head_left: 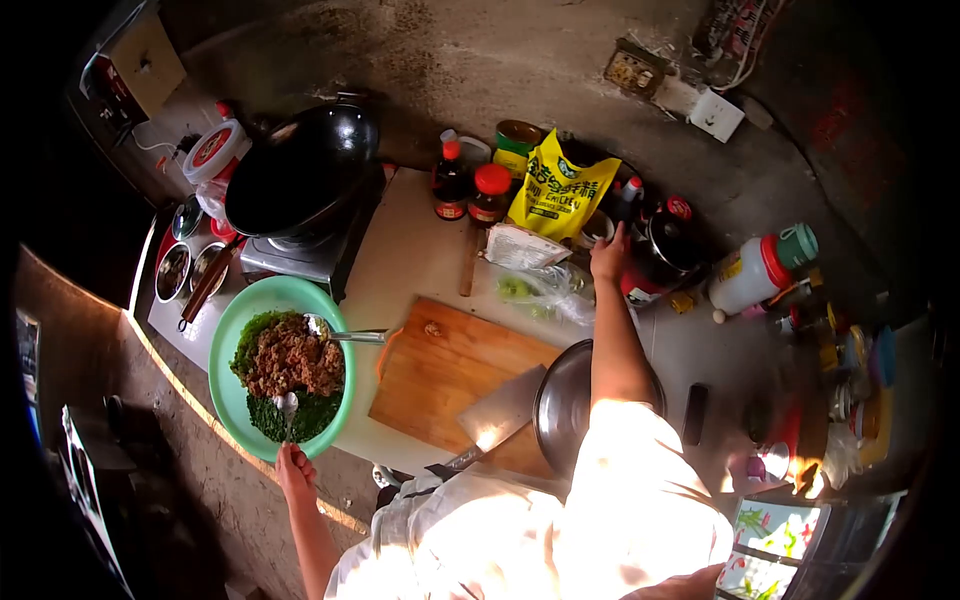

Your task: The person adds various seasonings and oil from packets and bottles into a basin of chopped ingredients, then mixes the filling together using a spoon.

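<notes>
My left hand [294, 468] is closed around the handle of a metal spoon [287, 402]. The spoon's bowl is over a green basin [222, 385], above brown minced filling [290, 355] and chopped dark greens [300, 420]. A larger metal spoon [358, 336] rests across the basin's right rim. My right hand [608, 255] stretches to the back of the counter, fingers apart, beside a small pale container [597, 230]; whether it touches the container I cannot tell. Just left of that hand stands a yellow seasoning bag [562, 188].
A wooden cutting board [450, 370] carries a cleaver [503, 405]. Next to it is a dark round pan [555, 400], partly hidden by my right arm. A black wok [300, 170] sits on the stove at back left. Sauce bottles [452, 185], a red-lidded jar [490, 195] and a white jug [745, 275] line the back.
</notes>
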A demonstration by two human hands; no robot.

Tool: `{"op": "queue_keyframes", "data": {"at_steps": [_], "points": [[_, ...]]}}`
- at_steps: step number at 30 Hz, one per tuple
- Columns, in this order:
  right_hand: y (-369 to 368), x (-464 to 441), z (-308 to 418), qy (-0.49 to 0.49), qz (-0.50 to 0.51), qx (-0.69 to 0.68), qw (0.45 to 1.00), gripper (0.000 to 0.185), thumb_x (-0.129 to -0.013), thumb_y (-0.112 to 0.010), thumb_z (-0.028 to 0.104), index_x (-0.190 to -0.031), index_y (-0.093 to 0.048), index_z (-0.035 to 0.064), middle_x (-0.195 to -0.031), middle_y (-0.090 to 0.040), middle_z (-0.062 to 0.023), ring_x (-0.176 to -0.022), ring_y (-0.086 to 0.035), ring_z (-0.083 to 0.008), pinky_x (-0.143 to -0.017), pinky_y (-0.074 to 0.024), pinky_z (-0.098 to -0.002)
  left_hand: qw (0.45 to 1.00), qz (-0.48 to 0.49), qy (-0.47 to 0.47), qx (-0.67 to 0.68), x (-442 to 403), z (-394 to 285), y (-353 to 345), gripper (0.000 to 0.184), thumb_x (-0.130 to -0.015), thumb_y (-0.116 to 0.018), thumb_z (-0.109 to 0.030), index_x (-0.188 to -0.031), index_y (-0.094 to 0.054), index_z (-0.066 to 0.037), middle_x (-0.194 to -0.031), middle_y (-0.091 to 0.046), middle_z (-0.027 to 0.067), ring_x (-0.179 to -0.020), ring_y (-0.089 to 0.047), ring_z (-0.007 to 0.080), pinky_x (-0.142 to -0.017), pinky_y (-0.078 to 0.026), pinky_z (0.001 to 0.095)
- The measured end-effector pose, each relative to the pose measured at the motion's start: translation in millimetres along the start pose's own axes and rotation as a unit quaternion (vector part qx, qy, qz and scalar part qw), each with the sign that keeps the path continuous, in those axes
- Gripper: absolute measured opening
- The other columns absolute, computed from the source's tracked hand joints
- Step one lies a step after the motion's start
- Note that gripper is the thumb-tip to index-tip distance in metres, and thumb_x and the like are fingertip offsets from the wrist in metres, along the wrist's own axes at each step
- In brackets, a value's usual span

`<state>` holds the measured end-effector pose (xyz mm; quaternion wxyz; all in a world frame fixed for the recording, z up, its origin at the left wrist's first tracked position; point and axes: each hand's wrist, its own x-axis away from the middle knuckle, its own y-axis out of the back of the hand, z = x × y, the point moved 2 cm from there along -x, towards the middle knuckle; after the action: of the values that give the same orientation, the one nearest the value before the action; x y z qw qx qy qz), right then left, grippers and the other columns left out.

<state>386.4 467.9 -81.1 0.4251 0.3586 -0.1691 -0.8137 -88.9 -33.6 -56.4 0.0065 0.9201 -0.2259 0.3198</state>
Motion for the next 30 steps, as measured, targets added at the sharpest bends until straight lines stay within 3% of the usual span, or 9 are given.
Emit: {"op": "queue_keyframes", "data": {"at_steps": [6,7,8,10,11,22,24,27,30], "points": [[8,51,24,0.106,0.196,-0.076,0.972,0.032,-0.071,-0.053,0.012,-0.102,-0.058,0.0064,-0.1,-0.056,-0.0138,-0.091,-0.056,-0.0267,-0.078,-0.0441,-0.0339,0.998,0.045,0.047,0.002,12,14,-5,0.023,-0.087,-0.047,-0.029,-0.071,-0.046,-0.013,-0.049,-0.032,-0.0045,-0.036,-0.024,0.0059,-0.032,-0.018,0.0205],[14,55,36,-0.038,0.317,-0.034,0.947,0.031,-0.072,-0.056,0.017,-0.1,-0.059,0.0049,-0.103,-0.055,-0.0134,-0.093,-0.055,-0.0247,-0.079,-0.0432,-0.0321,0.997,0.027,0.076,-0.009,9,20,1,0.023,-0.087,-0.047,-0.028,-0.07,-0.046,-0.013,-0.048,-0.032,-0.0047,-0.036,-0.024,0.0057,-0.032,-0.018,0.0204],[-6,55,11,0.081,0.246,-0.044,0.965,0.026,-0.075,-0.057,0.022,-0.092,-0.061,0.0016,-0.098,-0.058,-0.0113,-0.086,-0.058,-0.0216,-0.073,-0.0444,-0.0302,0.997,0.025,0.076,-0.019,15,18,-7,0.023,-0.087,-0.047,-0.028,-0.072,-0.047,-0.011,-0.049,-0.033,-0.0042,-0.036,-0.025,0.0058,-0.033,-0.019,0.0211],[-19,55,16,-0.091,0.312,-0.115,0.939,0.031,-0.081,-0.056,0.028,-0.079,-0.062,-0.0027,-0.067,-0.062,-0.0097,-0.062,-0.055,-0.0152,-0.06,-0.0433,-0.0282,0.993,0.056,0.103,-0.019,15,26,-1,0.026,-0.088,-0.045,-0.03,-0.077,-0.05,-0.007,-0.053,-0.038,-0.0026,-0.038,-0.028,0.0067,-0.035,-0.022,0.0213],[-23,50,19,-0.023,0.272,-0.144,0.951,0.033,-0.082,-0.056,0.029,-0.08,-0.062,-0.0034,-0.062,-0.061,-0.0104,-0.056,-0.054,-0.0148,-0.058,-0.0428,-0.0286,0.99,0.064,0.121,-0.036,25,18,-15,0.027,-0.088,-0.044,-0.031,-0.081,-0.051,-0.006,-0.054,-0.039,-0.0022,-0.039,-0.029,0.0069,-0.036,-0.022,0.0212],[141,68,216,0.149,0.096,-0.288,0.941,0.031,-0.087,-0.053,0.02,-0.103,-0.056,-0.0073,-0.089,-0.063,-0.0089,-0.072,-0.055,-0.0109,-0.069,-0.0453,-0.0236,0.964,0.045,0.137,-0.223,44,22,-5,0.05,-0.085,-0.045,-0.048,-0.091,-0.058,0.0,-0.062,-0.056,0.0048,-0.044,-0.045,0.0126,-0.042,-0.035,0.0253],[179,92,247,0.178,0.06,-0.27,0.944,0.028,-0.087,-0.053,0.021,-0.096,-0.06,-0.0054,-0.078,-0.061,-0.0059,-0.061,-0.047,-0.0079,-0.055,-0.0394,-0.0217,0.891,-0.007,-0.178,-0.417,58,1,-10,0.046,-0.083,-0.05,-0.045,-0.091,-0.06,-0.001,-0.06,-0.058,0.0046,-0.05,-0.05,0.0166,-0.05,-0.041,0.0283],[208,140,283,0.169,0.151,-0.292,0.929,0.021,-0.087,-0.051,0.014,-0.08,-0.058,-0.0048,-0.062,-0.049,0.0018,-0.054,-0.039,-0.0058,-0.05,-0.0324,-0.0207,0.893,0.207,-0.243,-0.318,85,-38,-48,0.057,-0.074,-0.066,-0.034,-0.118,-0.046,-0.003,-0.109,-0.056,0.0115,-0.093,-0.055,0.0201,-0.069,-0.044,0.0337],[207,208,310,0.084,0.269,-0.375,0.883,0.014,-0.084,-0.05,0.008,-0.077,-0.056,-0.0025,-0.06,-0.048,0.001,-0.051,-0.04,-0.0052,-0.047,-0.031,-0.0194,0.806,0.404,-0.355,-0.247,105,-52,-88,0.086,-0.071,-0.071,-0.032,-0.134,-0.02,-0.003,-0.132,-0.031,0.0136,-0.118,-0.033,0.0227,-0.095,-0.03,0.0327]]}}
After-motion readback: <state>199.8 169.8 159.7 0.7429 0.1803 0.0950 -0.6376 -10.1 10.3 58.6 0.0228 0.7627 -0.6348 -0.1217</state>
